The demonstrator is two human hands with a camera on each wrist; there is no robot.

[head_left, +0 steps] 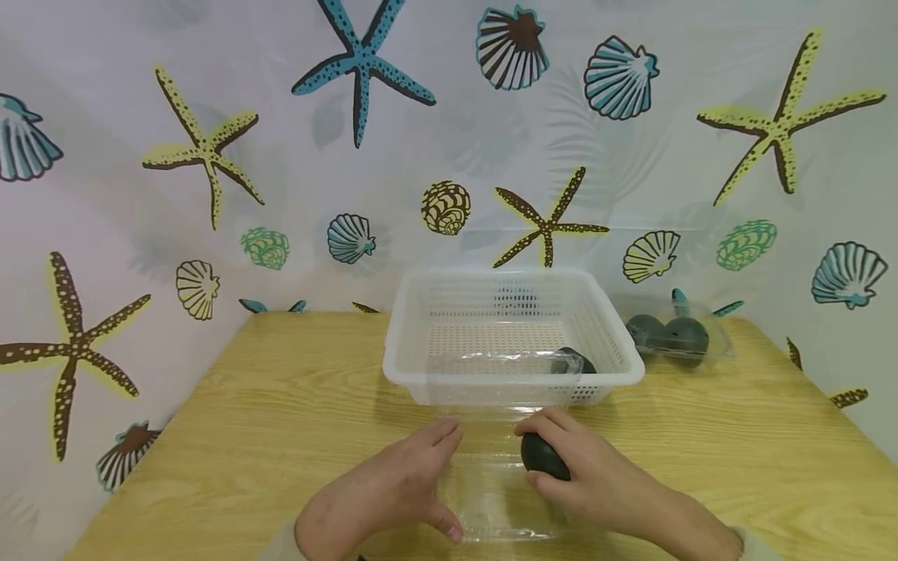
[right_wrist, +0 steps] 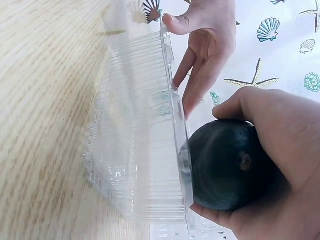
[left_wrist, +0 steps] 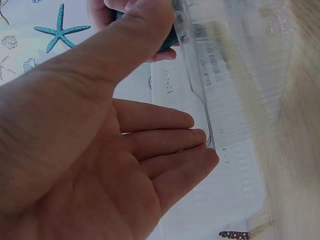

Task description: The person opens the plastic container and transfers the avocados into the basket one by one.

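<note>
A clear plastic clamshell box (head_left: 491, 483) lies open on the wooden table (head_left: 281, 405) in front of me, its lid leaning toward a white mesh basket (head_left: 396, 335). My right hand (head_left: 596, 475) grips a dark green avocado (head_left: 542, 456) at the box's right rim; in the right wrist view the avocado (right_wrist: 225, 165) touches the rim of the box (right_wrist: 140, 140). My left hand (head_left: 414, 475) lies along the box's left edge with its fingers (left_wrist: 165, 145) straight and the thumb on the rim. Another dark avocado (head_left: 574, 362) sits inside the basket.
A second clear box (head_left: 677, 335) holding dark avocados stands at the back right, beside the basket. A curtain printed with shells and starfish (head_left: 365, 70) closes off the table's back and sides. Bare wood shows to the left and right of my hands.
</note>
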